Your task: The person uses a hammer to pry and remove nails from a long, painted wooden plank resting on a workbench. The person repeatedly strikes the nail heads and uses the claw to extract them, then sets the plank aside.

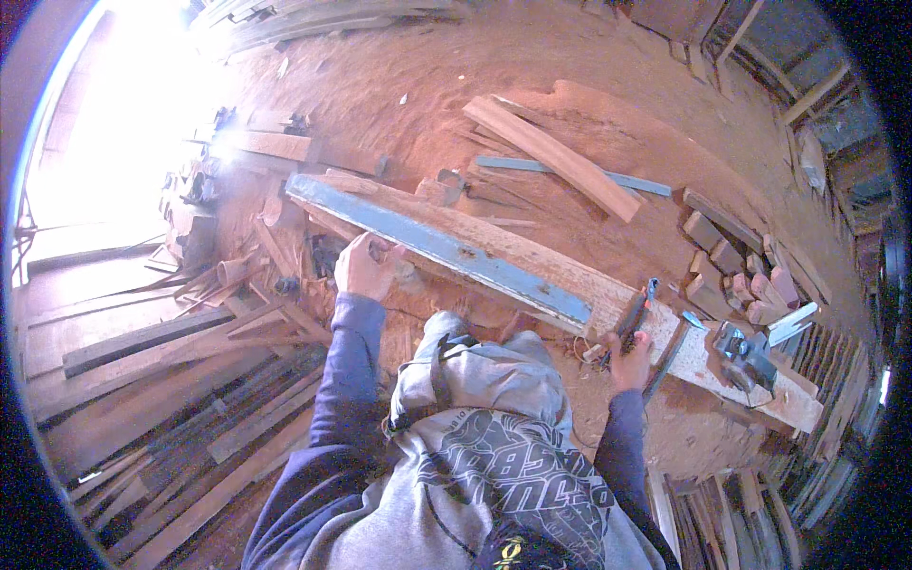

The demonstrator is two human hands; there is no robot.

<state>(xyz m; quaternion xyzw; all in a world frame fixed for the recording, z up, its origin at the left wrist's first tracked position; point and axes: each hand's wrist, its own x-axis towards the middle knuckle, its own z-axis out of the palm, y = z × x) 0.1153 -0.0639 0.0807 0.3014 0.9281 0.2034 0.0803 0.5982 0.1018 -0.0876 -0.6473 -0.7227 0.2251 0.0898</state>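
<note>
A long board with a worn blue-painted face (446, 249) lies slantwise across a wider rough plank (608, 285). My left hand (366, 268) is closed at the near edge of the blue board, its fingers curled against it. Farther right, my right hand (629, 363) is wrapped round a dark hand tool (631, 318) with a blue and orange tip. The kind of tool is hard to make out. Beside that hand, a hammer (673, 348) rests on the plank, its head pointing away from me. A dark power tool (744, 357) stands near the plank's right end.
Loose timber (560, 152) and a thin blue strip (627, 180) lie on the sawdust-covered ground (399, 123) beyond the plank. Cut wooden blocks (727, 256) are heaped at the right. Stacked boards (190, 418) fill the left; more lumber (731, 513) lies at the lower right.
</note>
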